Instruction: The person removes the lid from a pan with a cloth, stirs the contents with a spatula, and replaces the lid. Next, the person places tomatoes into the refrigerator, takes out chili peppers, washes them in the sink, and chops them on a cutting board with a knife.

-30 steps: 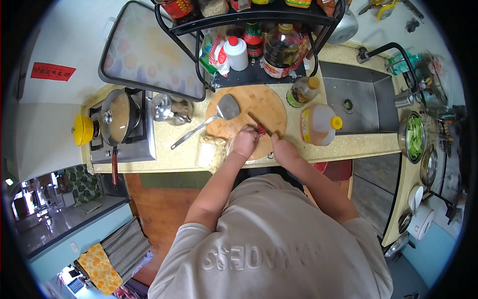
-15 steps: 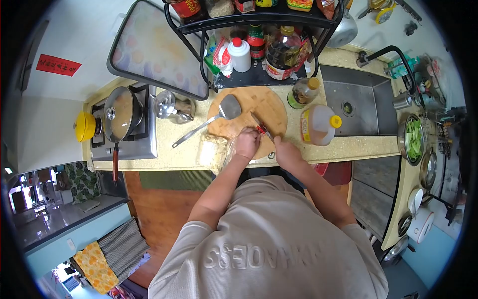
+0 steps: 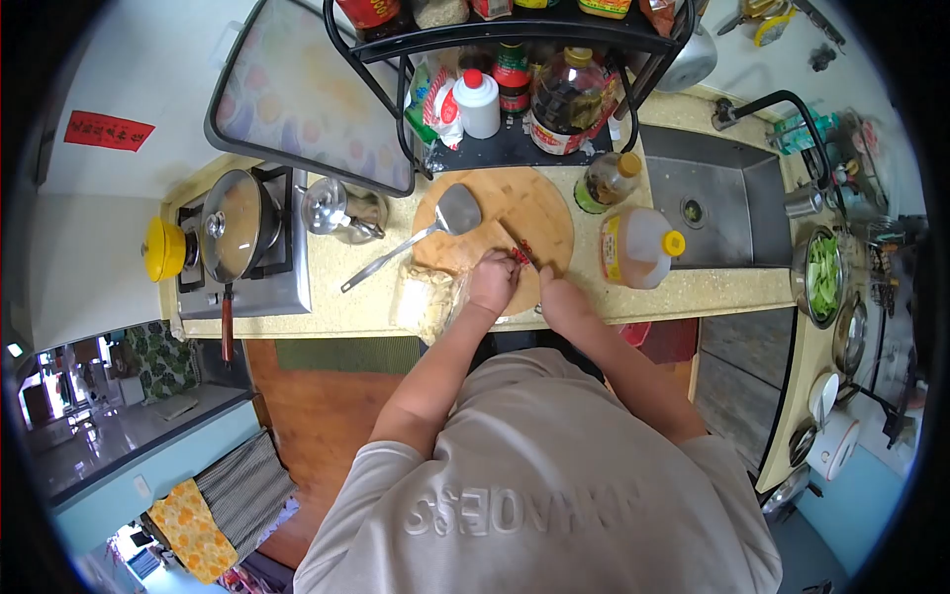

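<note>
A round wooden cutting board (image 3: pixel 546 205) lies on the counter in front of me. My right hand (image 3: pixel 564 301) is closed around the handle of a kitchen knife (image 3: pixel 511 236), whose blade points up and left over the board. Beside the blade are small red pieces of what looks like chili pepper (image 3: pixel 522 254). My left hand (image 3: pixel 493 283) is curled on the board, fingertips holding the red pepper against the knife's left side. A metal spatula (image 3: pixel 458 210) rests across the board's left edge. Near my left wrist sits a clear plastic bag of pale food (image 3: pixel 426 300).
Right of the board stand an oil jug (image 3: pixel 633 255) and a dark sauce bottle (image 3: pixel 606 184), then the sink (image 3: pixel 712 238). At left are a metal pitcher (image 3: pixel 344 210) and a lidded pan (image 3: pixel 236 226) on the stove. A black spice rack (image 3: pixel 495 150) stands behind the board.
The right hand and knife have shifted slightly, with the blade now close against the red pieces. My left hand stays in nearly the same place. The whole view has moved a little.
</note>
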The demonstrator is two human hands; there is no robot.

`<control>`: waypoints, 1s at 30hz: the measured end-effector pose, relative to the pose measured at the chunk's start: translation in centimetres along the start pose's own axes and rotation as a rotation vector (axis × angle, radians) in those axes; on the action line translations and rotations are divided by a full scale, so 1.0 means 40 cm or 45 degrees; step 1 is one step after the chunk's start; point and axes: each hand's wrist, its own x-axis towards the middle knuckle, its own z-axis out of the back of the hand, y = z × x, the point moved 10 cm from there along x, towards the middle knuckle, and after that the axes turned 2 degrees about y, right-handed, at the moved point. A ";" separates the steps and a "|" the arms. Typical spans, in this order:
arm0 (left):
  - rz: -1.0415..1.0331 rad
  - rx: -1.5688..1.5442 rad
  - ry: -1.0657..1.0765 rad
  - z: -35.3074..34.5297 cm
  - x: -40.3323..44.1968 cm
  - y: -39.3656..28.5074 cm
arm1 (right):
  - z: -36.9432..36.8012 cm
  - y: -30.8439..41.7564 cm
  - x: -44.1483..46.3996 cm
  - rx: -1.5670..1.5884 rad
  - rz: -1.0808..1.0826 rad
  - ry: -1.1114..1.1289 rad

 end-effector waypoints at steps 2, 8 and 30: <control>-0.012 -0.038 -0.055 0.006 0.001 -0.001 | 0.011 0.000 0.002 0.018 0.040 -0.007; -0.038 -0.052 -0.088 0.013 -0.002 -0.007 | 0.053 -0.010 -0.028 0.017 0.114 -0.129; -0.008 -0.067 0.001 0.002 0.006 0.011 | 0.021 0.038 -0.023 -0.067 0.090 0.023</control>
